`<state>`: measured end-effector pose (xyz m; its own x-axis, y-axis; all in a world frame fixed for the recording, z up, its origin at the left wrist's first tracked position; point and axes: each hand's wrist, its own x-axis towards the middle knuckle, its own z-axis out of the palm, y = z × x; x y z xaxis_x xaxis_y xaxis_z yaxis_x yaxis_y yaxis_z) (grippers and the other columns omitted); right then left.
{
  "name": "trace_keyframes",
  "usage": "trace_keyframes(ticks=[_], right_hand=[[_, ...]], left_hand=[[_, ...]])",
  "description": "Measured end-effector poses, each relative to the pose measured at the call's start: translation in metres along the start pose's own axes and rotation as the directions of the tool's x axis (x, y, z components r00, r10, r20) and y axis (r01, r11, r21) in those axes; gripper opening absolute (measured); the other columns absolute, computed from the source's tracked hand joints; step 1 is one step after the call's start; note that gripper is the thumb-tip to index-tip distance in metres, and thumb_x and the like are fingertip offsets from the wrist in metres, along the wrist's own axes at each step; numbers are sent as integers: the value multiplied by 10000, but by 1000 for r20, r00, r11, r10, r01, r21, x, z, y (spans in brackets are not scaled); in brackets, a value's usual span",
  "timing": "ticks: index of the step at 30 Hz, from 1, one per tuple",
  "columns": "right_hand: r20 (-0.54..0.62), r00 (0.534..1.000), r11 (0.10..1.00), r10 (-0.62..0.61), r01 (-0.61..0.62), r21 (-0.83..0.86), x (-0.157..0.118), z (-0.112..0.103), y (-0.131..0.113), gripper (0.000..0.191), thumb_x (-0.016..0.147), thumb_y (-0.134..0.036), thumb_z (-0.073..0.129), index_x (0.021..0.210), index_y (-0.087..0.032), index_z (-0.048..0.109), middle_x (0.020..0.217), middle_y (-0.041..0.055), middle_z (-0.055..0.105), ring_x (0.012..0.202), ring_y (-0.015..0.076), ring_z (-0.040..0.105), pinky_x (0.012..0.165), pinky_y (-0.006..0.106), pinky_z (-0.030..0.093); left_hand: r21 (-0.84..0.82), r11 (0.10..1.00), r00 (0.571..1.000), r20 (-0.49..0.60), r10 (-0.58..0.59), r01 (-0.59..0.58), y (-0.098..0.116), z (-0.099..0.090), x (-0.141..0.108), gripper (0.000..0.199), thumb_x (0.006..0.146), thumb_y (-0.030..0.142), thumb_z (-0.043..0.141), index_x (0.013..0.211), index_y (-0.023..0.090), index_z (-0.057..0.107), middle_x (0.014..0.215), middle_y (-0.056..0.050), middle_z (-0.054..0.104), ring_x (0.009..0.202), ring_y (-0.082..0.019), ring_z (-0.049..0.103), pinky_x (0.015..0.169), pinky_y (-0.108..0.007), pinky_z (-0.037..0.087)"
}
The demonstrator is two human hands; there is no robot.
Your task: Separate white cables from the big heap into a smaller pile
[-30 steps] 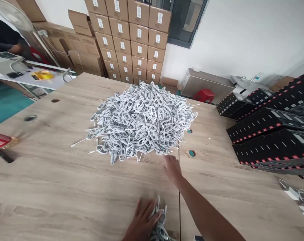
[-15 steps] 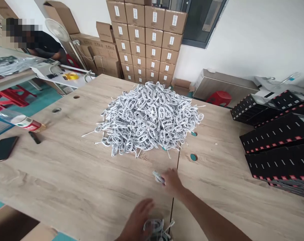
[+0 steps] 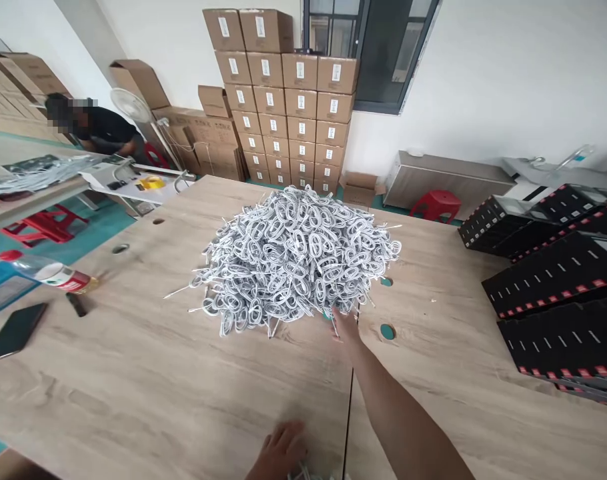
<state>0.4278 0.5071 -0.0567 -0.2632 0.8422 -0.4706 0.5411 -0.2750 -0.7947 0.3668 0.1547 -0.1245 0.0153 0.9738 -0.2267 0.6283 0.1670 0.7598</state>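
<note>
Right hand: we stretch our right hand (image 3: 344, 328) far out over the wooden table (image 3: 133, 373), the forearm running straight from the lower right of the view, the palm turned down.
Right fingers: they reach into the near edge of the pile of coiled white cables (image 3: 296, 257) and touch its lowest coils; whether they have closed on a cable we cannot tell, since the tips are lost among the loops.
Left hand: our left hand (image 3: 278, 452) lies at the bottom edge of the view, fingers spread and pressed flat on a small bundle of cables (image 3: 308, 475), most of it cut off by the frame.
Pile: the cables sit heaped in the middle of the table, just left of the seam between two tabletops, with loose ends sticking out on the left side.
Right side: black boxes (image 3: 553, 287) with red marks lie stacked in rows at the table's right edge, well apart from both hands.
Left side: a bottle (image 3: 48, 272) lies on its side near a dark phone (image 3: 13, 331).
Background: cardboard cartons (image 3: 288, 100) stand stacked against the wall, and another person (image 3: 98, 127) bends at a table far to the left.
</note>
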Motion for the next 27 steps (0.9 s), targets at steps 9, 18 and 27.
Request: trace_keyframes(ticks=[9,18,27], right_hand=[[-2,961,907,275,-259,334,-43,-10,37,403,827,-602,581,688,-269,403,451,-115,279,351,75,245,355,220,174],[219,970,908,107,-185,375,-144,-65,100,542,602,-668,802,816,-213,599,448,-117,396,391,55,270,402,201,191],[414,905,956,96,-200,214,-168,-113,126,444,714,-632,730,790,-198,679,530,-39,567,450,97,462,486,233,345]], left_hand=[[-740,567,858,26,-513,362,40,-66,90,627,677,689,723,1106,232,701,1257,-155,690,1204,-335,613,999,-459,515],[-874,253,856,281,-433,415,92,-53,177,610,643,634,823,1038,191,681,1068,-119,749,944,-237,720,884,-401,564],[-782,458,868,203,-454,422,86,-63,99,457,662,584,787,893,189,780,833,-79,753,773,-218,674,754,-359,554]])
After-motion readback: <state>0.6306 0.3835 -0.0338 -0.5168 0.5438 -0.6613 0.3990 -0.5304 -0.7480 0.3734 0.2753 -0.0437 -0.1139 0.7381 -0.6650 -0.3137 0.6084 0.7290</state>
